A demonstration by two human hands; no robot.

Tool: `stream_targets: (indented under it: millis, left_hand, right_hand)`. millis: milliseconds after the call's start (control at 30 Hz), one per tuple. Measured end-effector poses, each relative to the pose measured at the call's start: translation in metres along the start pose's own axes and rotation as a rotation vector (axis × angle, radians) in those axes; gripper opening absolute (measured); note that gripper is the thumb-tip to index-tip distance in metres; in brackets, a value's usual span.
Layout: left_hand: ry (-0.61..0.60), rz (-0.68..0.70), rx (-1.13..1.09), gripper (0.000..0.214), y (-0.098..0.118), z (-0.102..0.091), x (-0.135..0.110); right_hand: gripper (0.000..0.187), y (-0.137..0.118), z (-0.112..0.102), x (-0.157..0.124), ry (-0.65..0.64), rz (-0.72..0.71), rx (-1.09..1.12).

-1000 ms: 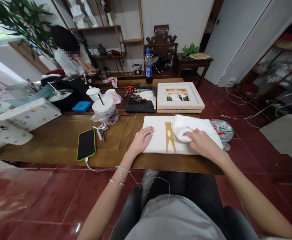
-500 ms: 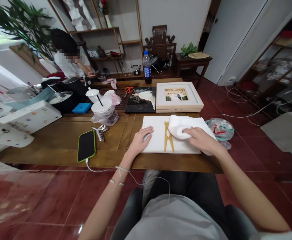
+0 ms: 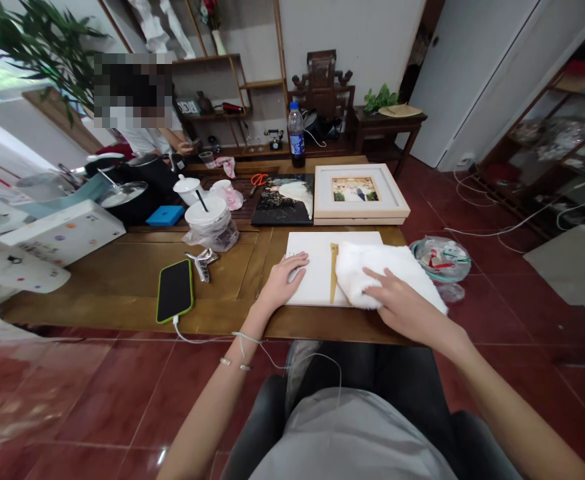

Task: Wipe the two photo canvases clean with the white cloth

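Observation:
A flat white board (image 3: 317, 257) lies near the table's front edge, with a gold A-shaped piece (image 3: 333, 273) on its face. My left hand (image 3: 283, 279) rests on the board's left edge, fingers stretched out and holding nothing. On the right half of the board, my right hand (image 3: 397, 300) has hold of a fluffy white cloth (image 3: 397, 263), fingers pressed into its top and thumb out of sight. The cloth covers the right leg of the gold piece and hangs past the board's right edge.
Behind the board lie a framed photo (image 3: 395, 193) and a dark picture panel (image 3: 282, 210). To the left are a phone (image 3: 175, 291) on a cable, a lidded cup (image 3: 212, 223) and a white box (image 3: 65, 237). A bottle (image 3: 296, 137) stands behind. Another person (image 3: 147, 137) sits at back left.
My right hand has drawn the cloth toward me, down the board. The cloth is more spread out and now hides part of the gold piece. My left hand stays put.

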State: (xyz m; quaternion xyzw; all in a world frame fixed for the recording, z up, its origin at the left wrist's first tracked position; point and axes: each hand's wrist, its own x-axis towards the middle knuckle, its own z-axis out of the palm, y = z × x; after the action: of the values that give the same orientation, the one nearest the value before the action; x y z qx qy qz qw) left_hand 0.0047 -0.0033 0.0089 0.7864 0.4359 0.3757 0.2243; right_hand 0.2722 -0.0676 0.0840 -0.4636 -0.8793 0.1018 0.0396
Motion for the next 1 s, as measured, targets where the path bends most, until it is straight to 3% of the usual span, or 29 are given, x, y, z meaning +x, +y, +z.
stream_targets:
  millis: [133,233,500,667,800,1000]
  left_hand:
    - [0.010,-0.003,0.005,0.024,0.000,0.000,0.000]
    - [0.014,-0.001,0.002,0.024,0.000,0.001,0.000]
    - [0.022,-0.001,-0.003,0.023,0.000,0.001,0.000]
    - [0.013,-0.004,0.003,0.023,0.000,0.000,0.000]
    - [0.007,-0.011,0.004,0.023,-0.001,0.000,0.000]
    - [0.007,-0.010,0.017,0.024,0.003,0.000,0.000]
  right_hand:
    - [0.051,-0.016,-0.010,-0.038,-0.097,-0.036,0.098]
    - [0.052,-0.009,-0.011,-0.038,-0.111,0.002,0.129]
    - [0.041,0.040,0.008,0.047,0.070,-0.042,0.158]
    - [0.051,0.047,0.014,0.077,0.106,-0.008,0.174]
    - [0.053,0.021,0.013,0.059,0.012,-0.076,0.145]
    - [0.059,-0.027,0.000,0.001,-0.131,-0.225,0.133]
